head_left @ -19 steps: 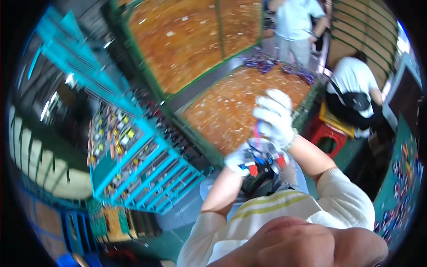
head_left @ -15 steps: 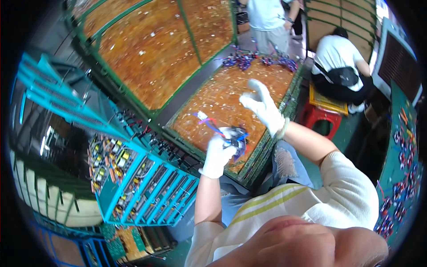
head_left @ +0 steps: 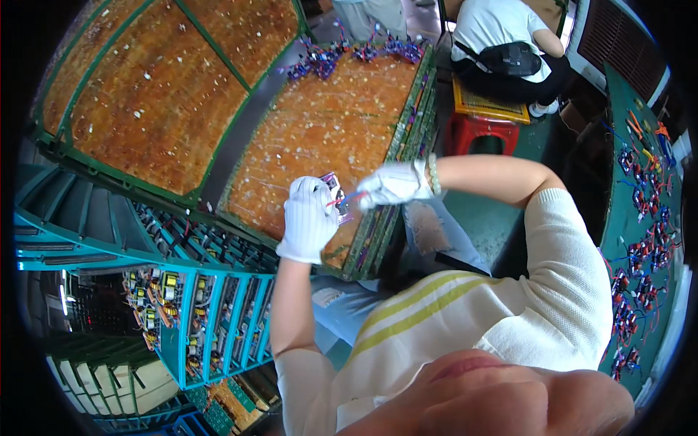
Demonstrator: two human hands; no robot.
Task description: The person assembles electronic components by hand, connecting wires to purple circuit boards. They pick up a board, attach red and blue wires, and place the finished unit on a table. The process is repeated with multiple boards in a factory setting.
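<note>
My left hand [head_left: 309,221], in a white glove, is closed around a small circuit board [head_left: 339,195] that looks purple and dark at its edges. Red and blue wires [head_left: 354,197] run from the board toward my right hand [head_left: 396,185]. That hand, gloved too and with a beaded bracelet at the wrist, has its fingertips pinched on the wires. Both hands are above the near part of a worn brown board [head_left: 313,138] with a green frame. My palm hides part of the circuit board.
Several small wired assemblies [head_left: 320,62] lie along the far edge of the brown board. A teal rack [head_left: 211,327] full of circuit boards stands at left. More wired parts [head_left: 647,240] cover a green bench [head_left: 622,105] at right. A person [head_left: 502,43] sits on a red stool [head_left: 483,134].
My right hand, open and raised before, has come down beside the left and pinched the wires. The left hand has turned the board. The whole view has shifted.
</note>
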